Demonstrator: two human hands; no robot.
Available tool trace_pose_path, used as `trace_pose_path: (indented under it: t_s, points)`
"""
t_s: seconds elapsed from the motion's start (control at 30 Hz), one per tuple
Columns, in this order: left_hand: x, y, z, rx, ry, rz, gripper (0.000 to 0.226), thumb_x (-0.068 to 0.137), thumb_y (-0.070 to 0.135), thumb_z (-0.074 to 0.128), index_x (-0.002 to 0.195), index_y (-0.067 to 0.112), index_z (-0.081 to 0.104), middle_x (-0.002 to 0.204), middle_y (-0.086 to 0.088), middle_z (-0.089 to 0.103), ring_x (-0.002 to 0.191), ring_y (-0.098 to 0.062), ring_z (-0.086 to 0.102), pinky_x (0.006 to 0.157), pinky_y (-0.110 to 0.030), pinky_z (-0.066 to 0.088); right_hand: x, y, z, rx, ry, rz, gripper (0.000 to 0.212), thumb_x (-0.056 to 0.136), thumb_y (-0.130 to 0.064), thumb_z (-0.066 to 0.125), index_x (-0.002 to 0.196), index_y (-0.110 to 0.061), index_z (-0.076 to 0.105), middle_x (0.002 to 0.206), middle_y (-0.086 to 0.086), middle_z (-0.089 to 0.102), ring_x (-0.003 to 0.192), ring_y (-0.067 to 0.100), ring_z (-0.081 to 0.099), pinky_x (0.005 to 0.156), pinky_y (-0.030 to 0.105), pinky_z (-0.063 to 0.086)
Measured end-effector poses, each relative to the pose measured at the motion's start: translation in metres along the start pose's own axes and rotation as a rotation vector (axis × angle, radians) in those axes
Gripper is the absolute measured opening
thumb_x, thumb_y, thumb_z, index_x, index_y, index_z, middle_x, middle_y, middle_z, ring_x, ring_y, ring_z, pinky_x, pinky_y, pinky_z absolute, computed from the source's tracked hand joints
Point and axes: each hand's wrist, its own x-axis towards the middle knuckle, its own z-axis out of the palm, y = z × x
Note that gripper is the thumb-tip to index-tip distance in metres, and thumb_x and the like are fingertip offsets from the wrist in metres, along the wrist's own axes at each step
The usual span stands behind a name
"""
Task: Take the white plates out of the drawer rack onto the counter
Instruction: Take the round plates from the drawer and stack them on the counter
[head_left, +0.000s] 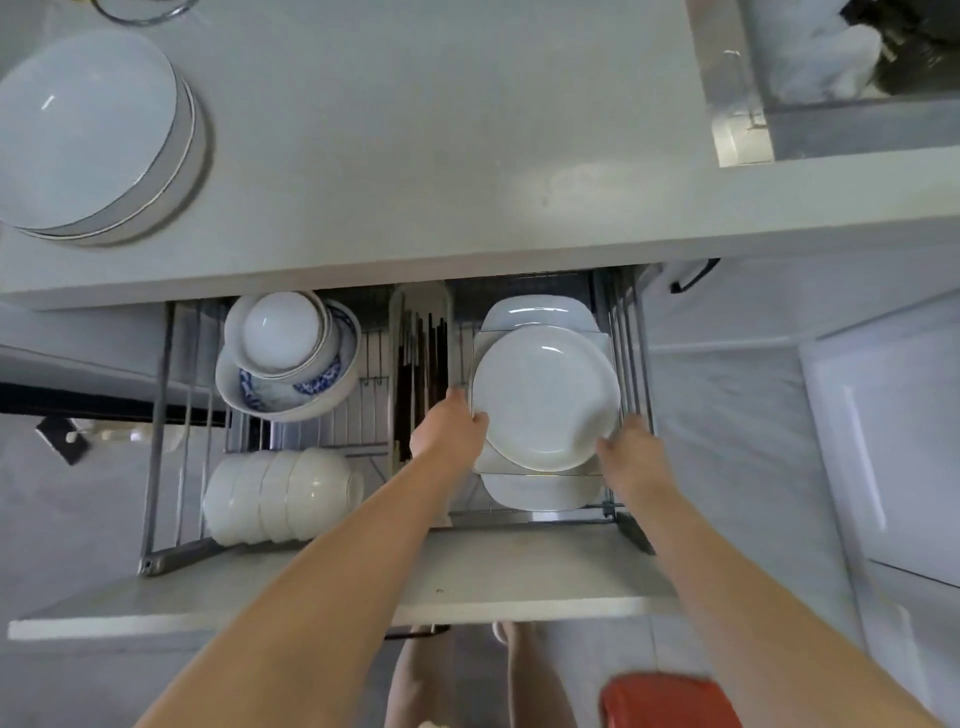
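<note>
Grey counter (415, 130) spreads across the top, and far left on it sits a stack of white plates (88, 135) already up there, a glass rim just peeking in above them. Over at the top right, a steel sink (743, 114) with something white and dark inside. Below the counter's edge the drawer rack (156, 441) is pulled out: left side, a white bowl nested in a blue-patterned bowl (291, 374), then a row of white bowls (280, 493) lying on their sides nearer the front; a narrow tray of dark chopsticks (421, 374) runs down the middle. Right compartment, here's the action — a round white plate (545, 395) on top of a pile of squarer white dishes (535, 312). Left hand (449, 431) curls onto the plate's left rim, thumb on top; right hand (631, 447) grips the lower right rim, fingers tucked under. Both clasp the plate, still over the rack. Pale floor below, a red object (665, 701) at bottom right.
</note>
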Motion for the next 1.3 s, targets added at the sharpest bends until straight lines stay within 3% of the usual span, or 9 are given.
trace_pose_path:
  t_s: [0.13, 0.27, 0.43, 0.67, 0.87, 0.97, 1.13, 1.23, 1.3]
  points:
    - [0.019, 0.001, 0.004, 0.017, -0.035, 0.018, 0.027, 0.093, 0.027, 0.042, 0.115, 0.012, 0.043, 0.099, -0.01, 0.065, 0.083, -0.029, 0.062, 0.066, -0.034, 0.048, 0.011, -0.003, 0.012, 0.048, -0.002, 0.032, 0.032, 0.091, -0.007, 0.04, 0.123, -0.005, 0.04, 0.116, 0.022, 0.061, 0.104, 0.038, 0.059, 0.081, 0.041, 0.046]
    - [0.027, 0.003, 0.005, 0.044, -0.089, 0.05, 0.034, 0.094, 0.027, 0.042, 0.124, 0.013, 0.039, 0.103, -0.01, 0.065, 0.085, -0.031, 0.067, 0.077, -0.043, 0.057, 0.015, -0.006, 0.015, 0.004, 0.021, 0.056, 0.029, 0.092, -0.005, 0.037, 0.121, -0.004, 0.036, 0.111, 0.022, 0.063, 0.1, 0.038, 0.062, 0.085, 0.046, 0.051]
    - [0.027, 0.003, 0.007, 0.029, -0.071, 0.056, 0.034, 0.093, 0.018, 0.038, 0.127, 0.018, 0.039, 0.088, -0.011, 0.069, 0.07, -0.029, 0.071, 0.071, -0.044, 0.06, 0.018, -0.011, 0.013, -0.122, 0.024, 0.071, 0.038, 0.092, -0.005, 0.04, 0.129, -0.001, 0.032, 0.112, 0.021, 0.065, 0.103, 0.036, 0.064, 0.088, 0.043, 0.051]
    - [0.005, -0.003, -0.011, -0.106, -0.071, 0.052, 0.04, 0.089, 0.013, 0.04, 0.126, 0.025, 0.045, 0.089, -0.007, 0.07, 0.067, -0.025, 0.071, 0.07, -0.039, 0.06, -0.004, -0.02, -0.001, -0.027, 0.011, 0.054, 0.038, 0.09, -0.001, 0.038, 0.127, 0.002, 0.033, 0.116, 0.023, 0.061, 0.099, 0.04, 0.065, 0.089, 0.051, 0.052]
    - [-0.035, -0.013, -0.04, -0.198, 0.042, 0.076, 0.039, 0.089, 0.015, 0.048, 0.128, 0.019, 0.051, 0.105, -0.005, 0.066, 0.089, -0.022, 0.062, 0.077, -0.038, 0.056, -0.042, -0.038, -0.023, 0.057, -0.025, -0.035, 0.03, 0.084, 0.005, 0.039, 0.114, 0.001, 0.037, 0.111, 0.024, 0.059, 0.097, 0.043, 0.061, 0.085, 0.054, 0.053]
    - [-0.058, -0.02, -0.06, -0.257, 0.084, 0.064, 0.039, 0.088, 0.014, 0.05, 0.126, 0.021, 0.054, 0.103, -0.002, 0.065, 0.088, -0.019, 0.06, 0.073, -0.033, 0.054, -0.067, -0.05, -0.035, -0.029, -0.034, -0.111, 0.028, 0.085, 0.002, 0.043, 0.112, 0.001, 0.038, 0.108, 0.021, 0.061, 0.086, 0.034, 0.057, 0.08, 0.043, 0.051]
    - [-0.094, -0.034, -0.097, -0.316, 0.167, 0.036, 0.036, 0.085, 0.015, 0.051, 0.119, 0.021, 0.059, 0.091, 0.0, 0.062, 0.082, -0.018, 0.057, 0.068, -0.029, 0.047, -0.109, -0.071, -0.053, -0.116, -0.023, -0.308, 0.025, 0.088, -0.008, 0.046, 0.11, 0.0, 0.038, 0.09, 0.012, 0.062, 0.081, 0.031, 0.063, 0.075, 0.046, 0.055]
    - [-0.112, -0.043, -0.119, -0.345, 0.235, 0.035, 0.036, 0.084, 0.016, 0.052, 0.119, 0.022, 0.06, 0.098, -0.001, 0.067, 0.088, -0.02, 0.06, 0.072, -0.03, 0.049, -0.131, -0.086, -0.061, -0.077, -0.047, -0.425, 0.024, 0.089, -0.011, 0.047, 0.109, -0.001, 0.037, 0.092, 0.018, 0.068, 0.081, 0.033, 0.067, 0.074, 0.049, 0.056]
    - [-0.122, -0.05, -0.133, -0.359, 0.283, 0.023, 0.034, 0.083, 0.017, 0.051, 0.115, 0.021, 0.061, 0.093, 0.001, 0.066, 0.085, -0.018, 0.059, 0.066, -0.028, 0.046, -0.142, -0.098, -0.067, -0.063, -0.057, -0.493, 0.026, 0.089, -0.012, 0.048, 0.11, 0.0, 0.038, 0.09, 0.021, 0.069, 0.081, 0.035, 0.068, 0.075, 0.05, 0.056]
